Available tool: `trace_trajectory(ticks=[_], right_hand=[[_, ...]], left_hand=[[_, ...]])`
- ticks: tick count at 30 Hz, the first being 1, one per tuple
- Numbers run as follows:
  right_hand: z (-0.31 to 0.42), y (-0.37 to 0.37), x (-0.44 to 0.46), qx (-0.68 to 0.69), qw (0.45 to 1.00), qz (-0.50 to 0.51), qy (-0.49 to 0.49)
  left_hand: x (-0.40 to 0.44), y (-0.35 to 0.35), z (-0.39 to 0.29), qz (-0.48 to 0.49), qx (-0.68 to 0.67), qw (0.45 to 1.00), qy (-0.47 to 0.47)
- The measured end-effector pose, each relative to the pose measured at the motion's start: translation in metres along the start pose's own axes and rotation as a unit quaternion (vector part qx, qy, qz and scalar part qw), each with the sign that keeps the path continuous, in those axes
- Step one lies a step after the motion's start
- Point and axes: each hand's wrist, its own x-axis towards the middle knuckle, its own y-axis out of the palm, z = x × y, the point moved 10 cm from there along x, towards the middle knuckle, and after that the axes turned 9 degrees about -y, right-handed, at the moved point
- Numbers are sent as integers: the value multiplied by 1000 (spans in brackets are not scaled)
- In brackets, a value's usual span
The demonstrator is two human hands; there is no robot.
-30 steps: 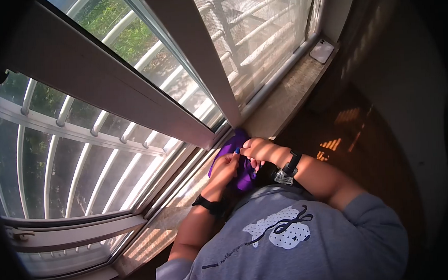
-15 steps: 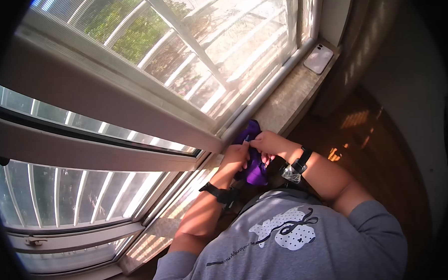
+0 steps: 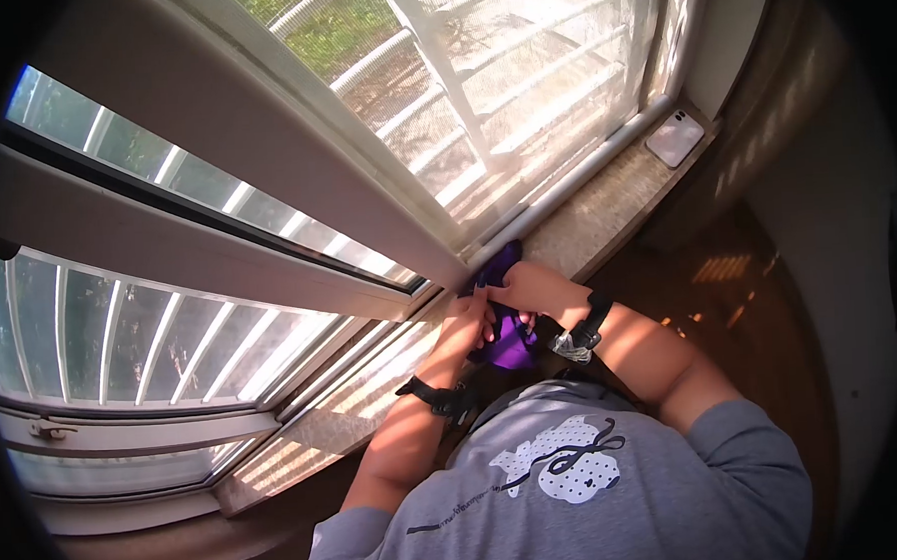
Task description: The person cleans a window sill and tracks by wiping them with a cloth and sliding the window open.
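Head view, clock face laid over the frame with 12 at the top. The purple cloth (image 3: 513, 349) is just below the centre, by the inner edge of the stone windowsill (image 3: 596, 208). Its visible length runs roughly from 12 to 6 o'clock. From your meeting fingertips, the broader part lies towards 5 o'clock and a darker end shows towards 1 o'clock. Your left hand (image 3: 467, 322) bears on it from 8 o'clock, your right hand (image 3: 532, 288) from 2 o'clock. Both are in contact; neither is clearly nearer, though your right hand sits closer to the upper end.

Fingers: on both hands they are curled, with thumbs and forefingers drawn together, apparently pinching the cloth. A small dark-blue spot shows at the left fingertips; whether it is a nail or a separate item cannot be told.

Condition of the cloth: bright purple where sunlit, near-black in shade, soft, bunched and creased. Its middle is hidden behind your fingers, so its full outline cannot be confirmed.

Surroundings: black wristbands on your left wrist (image 3: 439, 399) and right wrist (image 3: 594, 321); crinkled clear plastic (image 3: 574, 348) beside the latter. A pale smartphone (image 3: 676, 140) lies on the sill towards 2 o'clock, well apart from your hands.
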Motion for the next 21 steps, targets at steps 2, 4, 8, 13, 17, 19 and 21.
trace_trajectory(ticks=[2,4,8,13,17,19,21], right_hand=[[20,7,-2,-61,997,0,-45],[23,21,3,-66,996,40,-55],[13,28,9,-66,994,57,-59],[11,31,14,-48,993,80,-68],[10,31,12,-27,995,77,-62],[10,31,12,-5,996,64,-69],[12,29,10,-37,995,62,-74]], left_hand=[[-13,-11,8,-19,-4,1000,1],[-31,-22,13,-56,27,998,-4],[-122,-37,-66,-275,282,881,261],[-186,13,-164,-230,520,645,511],[-170,7,-167,-271,554,600,510],[-168,4,-165,-273,555,608,498],[-188,5,-163,-307,540,564,544]])
